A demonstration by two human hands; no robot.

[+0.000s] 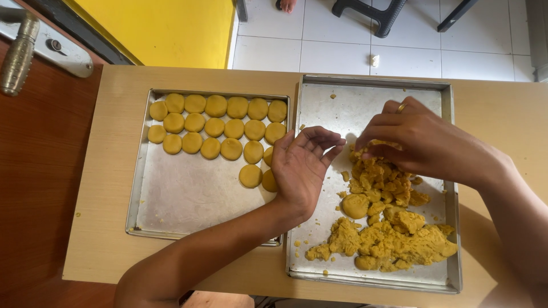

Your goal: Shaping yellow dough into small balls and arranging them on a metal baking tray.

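My left hand (301,166) hovers palm up and empty over the seam between two metal trays, fingers apart. My right hand (421,141) reaches into the right tray (342,102), fingertips pinching crumbly yellow dough at the top of a dough pile (388,228). A ring sits on one of its fingers. The left tray (188,199) holds several flattened round dough discs (214,126) in rows along its far side. Two discs lie right beside my left hand.
Both trays rest on a light wooden table (108,171). A brown wooden door with a metal handle (18,54) stands at the left. White floor tiles, dark chair legs (371,11) and a yellow wall lie beyond the table.
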